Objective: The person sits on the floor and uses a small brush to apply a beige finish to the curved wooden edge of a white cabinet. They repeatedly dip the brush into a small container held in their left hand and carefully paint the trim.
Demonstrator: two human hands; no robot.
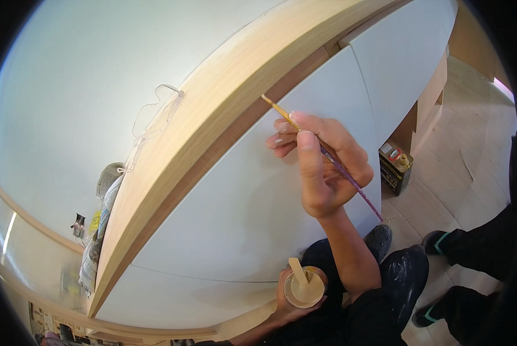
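My right hand pinches a thin artist's paintbrush with a purple handle. Its pale bristle tip points up and left, close to the underside of a wood-grain edge; whether it touches cannot be told. White specks mark the fingertips. Lower down, my left hand grips a small round container of beige paint. A flat wooden stick stands tilted in the paint. White cabinet fronts lie behind both hands, with a brown recessed strip between them and the wood-grain edge.
On the white top are clear safety glasses and bundled newspaper. A dark adhesive can stands on the tiled floor beside the cabinet. Another person's legs and sandalled feet are close at the right.
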